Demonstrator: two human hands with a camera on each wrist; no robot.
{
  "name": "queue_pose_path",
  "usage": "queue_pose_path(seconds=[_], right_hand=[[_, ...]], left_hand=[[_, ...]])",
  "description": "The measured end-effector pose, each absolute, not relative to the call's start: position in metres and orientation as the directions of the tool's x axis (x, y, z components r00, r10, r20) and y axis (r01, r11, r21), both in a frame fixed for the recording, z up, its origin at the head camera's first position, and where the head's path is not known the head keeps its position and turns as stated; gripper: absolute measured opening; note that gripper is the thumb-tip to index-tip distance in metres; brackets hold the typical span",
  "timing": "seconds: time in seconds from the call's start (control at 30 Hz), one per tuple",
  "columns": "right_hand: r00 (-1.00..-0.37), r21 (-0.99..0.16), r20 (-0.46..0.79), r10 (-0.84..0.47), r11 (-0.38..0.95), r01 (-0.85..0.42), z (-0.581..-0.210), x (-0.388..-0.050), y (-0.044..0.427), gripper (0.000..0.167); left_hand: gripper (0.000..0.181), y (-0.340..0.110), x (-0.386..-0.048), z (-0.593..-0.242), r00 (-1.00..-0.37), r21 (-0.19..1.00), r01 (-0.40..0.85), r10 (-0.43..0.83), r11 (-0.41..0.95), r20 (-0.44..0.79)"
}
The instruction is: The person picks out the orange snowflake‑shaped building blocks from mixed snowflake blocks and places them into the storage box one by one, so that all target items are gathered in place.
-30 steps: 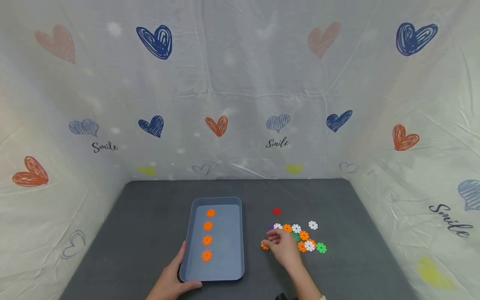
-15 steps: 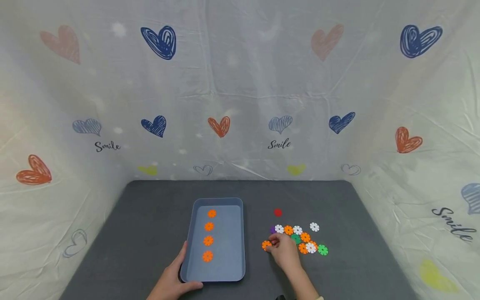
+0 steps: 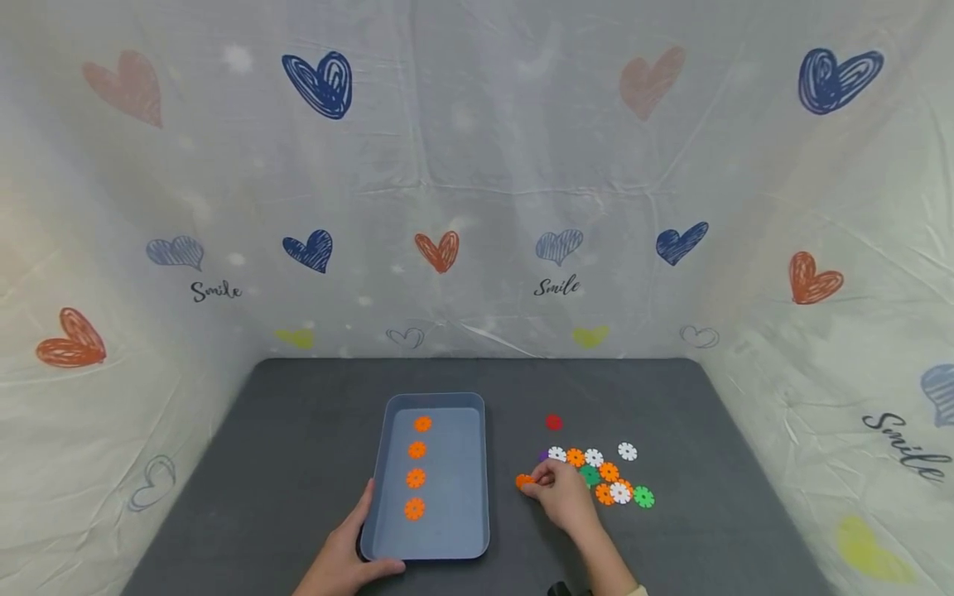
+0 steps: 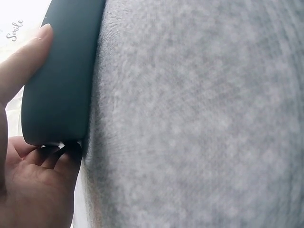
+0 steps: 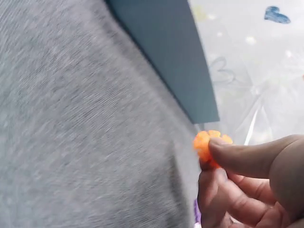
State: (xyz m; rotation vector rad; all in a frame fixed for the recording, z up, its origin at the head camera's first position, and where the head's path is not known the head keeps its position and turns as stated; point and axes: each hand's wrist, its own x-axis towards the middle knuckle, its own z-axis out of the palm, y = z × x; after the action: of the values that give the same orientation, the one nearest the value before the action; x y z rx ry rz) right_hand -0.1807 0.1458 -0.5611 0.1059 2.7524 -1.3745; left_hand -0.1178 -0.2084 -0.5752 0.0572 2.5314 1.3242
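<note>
My right hand (image 3: 565, 495) pinches an orange notched plastic disc (image 5: 204, 146) between thumb and fingertips, just right of the blue-grey tray (image 3: 450, 542). In the right wrist view the disc is tilted, with the thumb covering part of it. My left hand (image 3: 343, 546) grips the tray at its near left corner, its thumb along the near edge. The left wrist view shows that thumb against the tray wall (image 4: 66, 85), with the other fingers round the corner. Inside the tray, several orange discs (image 3: 415, 478) lie in a column left of the middle.
Right of the tray lies a loose group of notched discs: white (image 3: 593, 457), orange (image 3: 608, 472), green (image 3: 644, 497) and a partly hidden purple one (image 3: 544, 456). A red disc (image 3: 554, 422) lies farther back. A heart-printed curtain (image 3: 484, 165) borders the dark grey table (image 3: 313, 430).
My right hand has taken hold of the orange disc, which lay flat on the table, and the disc has shifted slightly leftward and up. My left hand keeps its grip on the tray.
</note>
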Motion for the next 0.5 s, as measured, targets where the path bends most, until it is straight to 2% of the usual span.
queue_pose_path(seconds=[0.2, 0.37, 0.5], right_hand=[[-0.996, -0.898, -0.078, 0.052, 0.431, 0.093, -0.547, -0.182, 0.141, 0.017], [-0.998, -0.947, -0.009, 0.066, 0.32, 0.029, -0.532, -0.178, 0.13, 0.017], [-1.0, -0.968, 0.023, 0.017, 0.25, -0.018, -0.522, -0.176, 0.119, 0.019]], left_hand=[[0.128, -0.209, -0.118, -0.579, -0.961, 0.811, -0.111, 0.147, 0.574, -0.236], [0.129, -0.21, -0.117, -0.581, -0.96, 0.803, -0.116, 0.142, 0.585, -0.242], [0.129, -0.21, -0.116, -0.58, -0.961, 0.813, -0.115, 0.143, 0.572, -0.236]])
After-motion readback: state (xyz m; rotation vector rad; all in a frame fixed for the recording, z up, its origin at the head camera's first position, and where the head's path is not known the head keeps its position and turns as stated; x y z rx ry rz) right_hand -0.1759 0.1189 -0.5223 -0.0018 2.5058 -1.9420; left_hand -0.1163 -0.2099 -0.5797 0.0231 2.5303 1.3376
